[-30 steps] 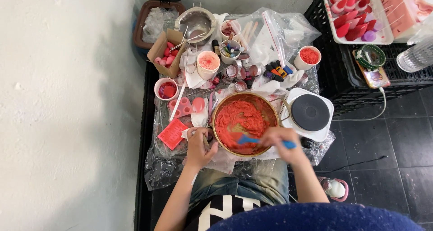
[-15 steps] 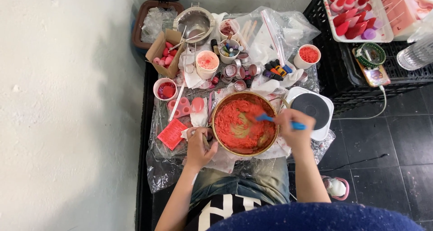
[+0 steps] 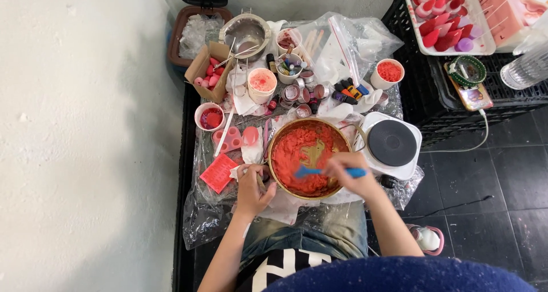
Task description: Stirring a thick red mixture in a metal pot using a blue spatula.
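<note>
A round metal pan (image 3: 272, 155) full of thick red-orange paste (image 3: 297, 149) sits in front of me on a low, plastic-covered table. My right hand (image 3: 349, 175) grips a blue spatula (image 3: 311, 171) whose blade lies in the paste near the pan's front. My left hand (image 3: 254, 186) is closed around the pan's handle at its left rim, holding it steady. A bare patch of metal shows in the middle of the paste.
A white single hotplate (image 3: 393, 144) stands right of the pan. Cups of red material (image 3: 389, 72), small tins, a pink mould (image 3: 233, 138), a red square (image 3: 218, 173), a steel pot (image 3: 245, 35) and plastic bags crowd the table. Black crates with a tray (image 3: 445, 18) stand at right.
My right hand has swung the blue spatula round inside the pan, from the right side back toward the front, stirring the paste. My left hand stays on the handle.
</note>
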